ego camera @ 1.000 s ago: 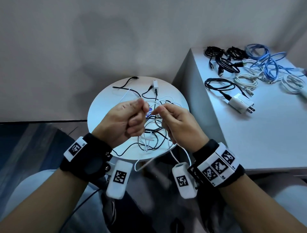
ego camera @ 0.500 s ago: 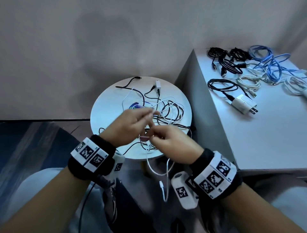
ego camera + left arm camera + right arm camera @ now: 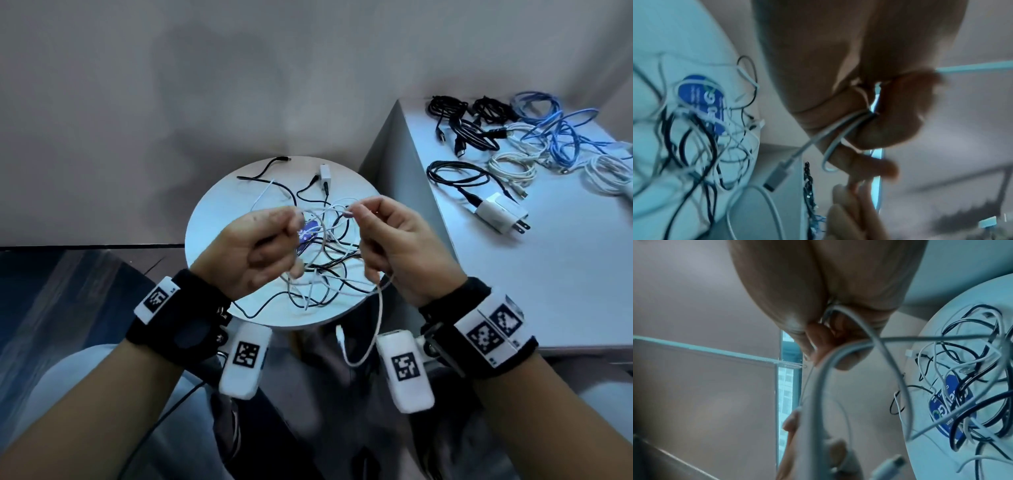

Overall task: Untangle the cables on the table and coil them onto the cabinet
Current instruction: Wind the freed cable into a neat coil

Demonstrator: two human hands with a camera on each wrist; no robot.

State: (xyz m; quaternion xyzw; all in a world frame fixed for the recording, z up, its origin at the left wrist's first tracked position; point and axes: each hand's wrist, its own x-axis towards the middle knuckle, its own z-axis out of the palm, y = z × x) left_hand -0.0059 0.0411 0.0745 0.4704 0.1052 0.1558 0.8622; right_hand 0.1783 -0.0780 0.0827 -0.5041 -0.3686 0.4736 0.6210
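Since a moment ago both hands have risen and parted above the round table (image 3: 219, 219), left hand (image 3: 255, 251) and right hand (image 3: 399, 246) each pinching the white cable (image 3: 371, 337), seemingly nearly clear of the tangle (image 3: 329, 260).

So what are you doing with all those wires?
A person is sorting out a messy heap of thin black and white cables on the small round white table. Both hands are lifted above it, the left hand and the right hand each pinching one thin white cable, whose plug end dangles below the table edge. Several cables already lie coiled on the grey cabinet to the right, beside a white plug-in charger.
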